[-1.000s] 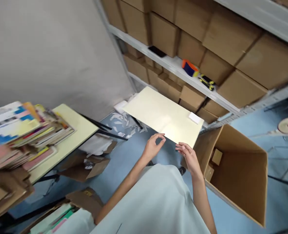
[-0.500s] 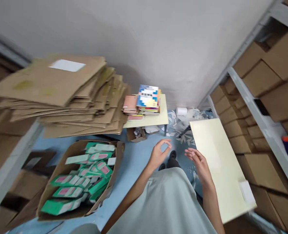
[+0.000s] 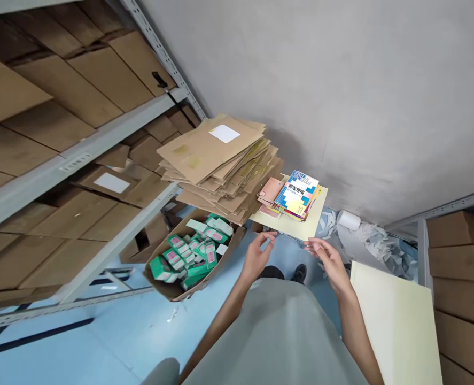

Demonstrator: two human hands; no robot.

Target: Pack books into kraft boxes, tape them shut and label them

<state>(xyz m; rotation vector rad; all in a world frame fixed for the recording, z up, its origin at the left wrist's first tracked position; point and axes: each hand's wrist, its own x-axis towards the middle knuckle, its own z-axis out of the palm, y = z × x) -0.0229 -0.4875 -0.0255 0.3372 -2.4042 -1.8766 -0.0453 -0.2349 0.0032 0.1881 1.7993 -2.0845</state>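
Books: two piles side by side, pink covers [image 3: 271, 191] on the left, a taller pile with a blue-and-white cover [image 3: 296, 195] on the right.
Hands: two, both on the person's side of the books and apart from them; left hand [image 3: 256, 258] open, fingers curved, thumb spread; right hand [image 3: 328, 259] open, fingers loosely bent.
Tables: two, both pale; one [image 3: 319, 214] beneath the books, the other [image 3: 397, 321] right of the books and nearer the person.
Cardboard: one tall, uneven stack [image 3: 220, 160] just left of the books, one white label [image 3: 224, 133] on top; it hides part of the books' table.
Carton: one, open [image 3: 226, 255], left of the books and lower, partly hidden by the cardboard; inside, over ten green boxes [image 3: 188, 256], too jumbled to count.
Racks: two, holding brown boxes; one [image 3: 80, 144] left of the books, one [image 3: 423, 240] right.
Floor: blue [image 3: 112, 342]; right of the books, one white roll [image 3: 348, 220] among paper scraps [image 3: 375, 243]; one dark shoe [image 3: 300, 273] between the hands.
Wall: grey [image 3: 341, 96], behind the books.
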